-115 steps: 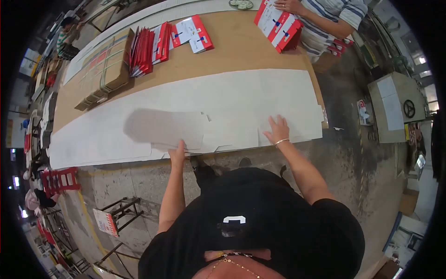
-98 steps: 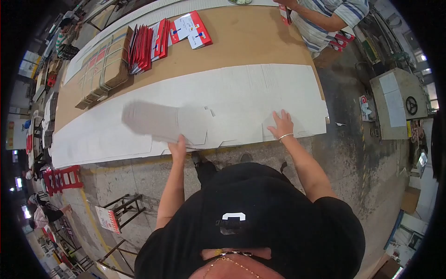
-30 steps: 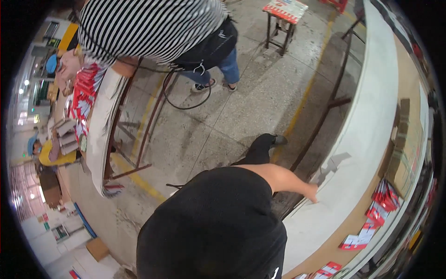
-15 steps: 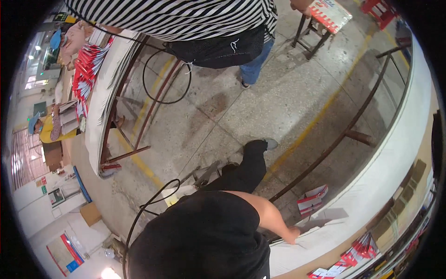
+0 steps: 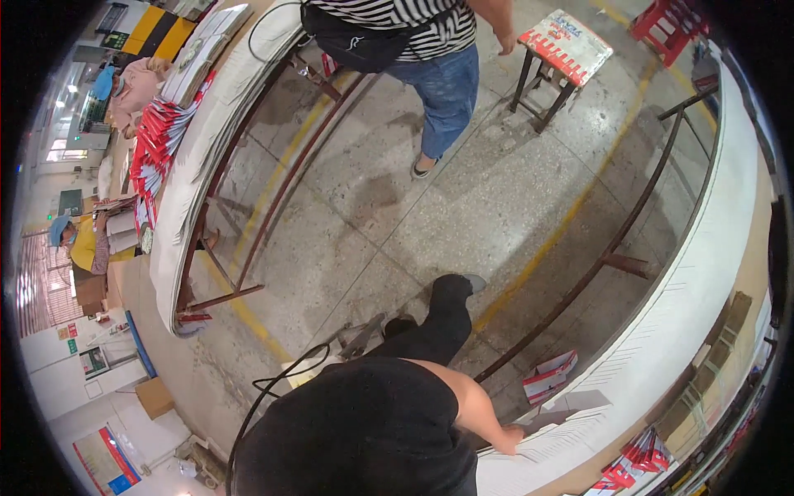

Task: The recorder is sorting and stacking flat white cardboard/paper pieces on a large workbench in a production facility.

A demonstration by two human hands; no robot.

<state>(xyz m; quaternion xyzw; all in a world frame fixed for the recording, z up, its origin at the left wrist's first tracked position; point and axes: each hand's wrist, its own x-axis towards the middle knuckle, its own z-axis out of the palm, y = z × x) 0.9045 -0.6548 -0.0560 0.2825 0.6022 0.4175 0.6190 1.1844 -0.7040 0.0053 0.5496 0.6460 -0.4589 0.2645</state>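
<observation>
My right hand (image 5: 511, 439) rests at the inner edge of the long, curved-looking run of overlapping white sheets (image 5: 637, 355) on the right-hand table. Its fingers are bent down over the sheets' edge, too small and partly hidden to show whether they grip one. Beside it, below the table's inner edge, sits a red-and-white printed carton piece (image 5: 550, 376). My left hand is out of view behind my black-clothed body. A bunch of red-and-white folded pieces (image 5: 637, 463) lies farther right on the table.
A person in a striped top (image 5: 397, 29) and jeans stands ahead. Beyond are a printed stool (image 5: 566, 48) and a red stool (image 5: 666, 31). Another sheet-covered table (image 5: 223, 124) stands left, with red-and-white folded pieces (image 5: 153, 145). A black cable (image 5: 248, 422) loops near me.
The striped-top person has shifted farther away, bringing more of the jeans and stool into view. My right hand stays at the sheets' edge, where fine overlapping lines now show more clearly.
</observation>
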